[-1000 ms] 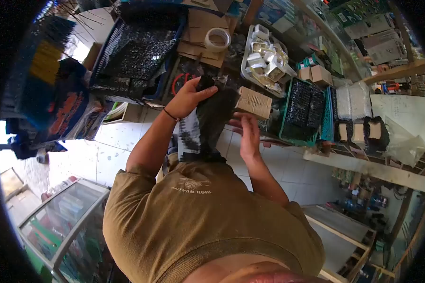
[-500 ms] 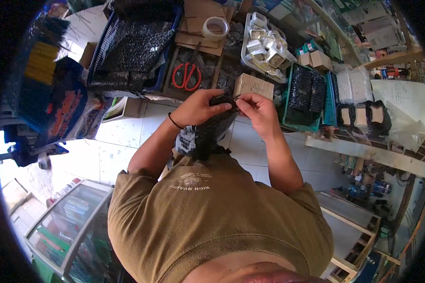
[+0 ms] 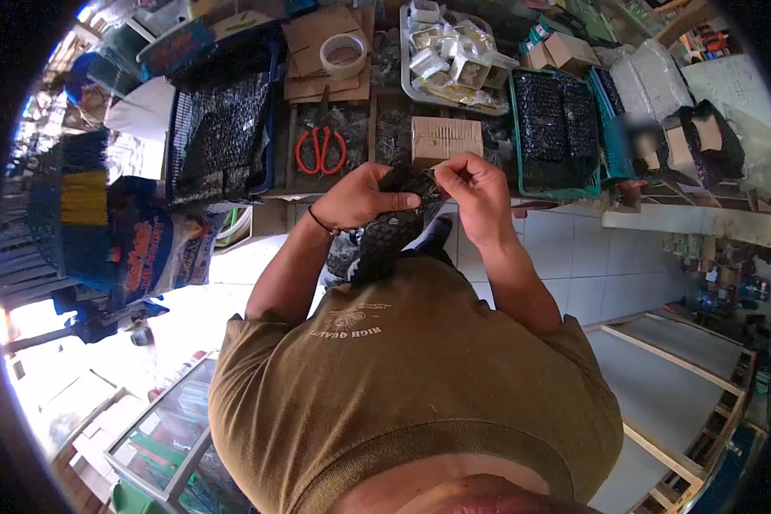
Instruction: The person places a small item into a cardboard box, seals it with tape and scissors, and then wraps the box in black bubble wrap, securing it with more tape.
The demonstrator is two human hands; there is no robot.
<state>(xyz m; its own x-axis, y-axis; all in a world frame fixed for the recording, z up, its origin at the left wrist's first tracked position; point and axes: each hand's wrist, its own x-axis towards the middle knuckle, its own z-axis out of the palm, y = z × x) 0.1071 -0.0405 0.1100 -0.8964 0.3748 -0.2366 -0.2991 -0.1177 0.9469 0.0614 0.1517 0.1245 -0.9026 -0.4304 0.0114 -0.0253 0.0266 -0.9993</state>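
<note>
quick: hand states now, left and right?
Left hand: closed, gripping the black bag.
Right hand: closed, pinching the bag's top edge.

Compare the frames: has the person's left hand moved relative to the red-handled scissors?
Yes. The left hand drew back toward the body: earlier it overlapped the red-handled scissors, now it lies clear below them, gripping the black textured bag.

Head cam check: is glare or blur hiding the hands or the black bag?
Head view: strong fisheye bend with black corners; daylight blows out the floor at lower left; left hand, right hand and black bag are evenly lit and fairly sharp; one smeared patch among the goods at right.
</note>
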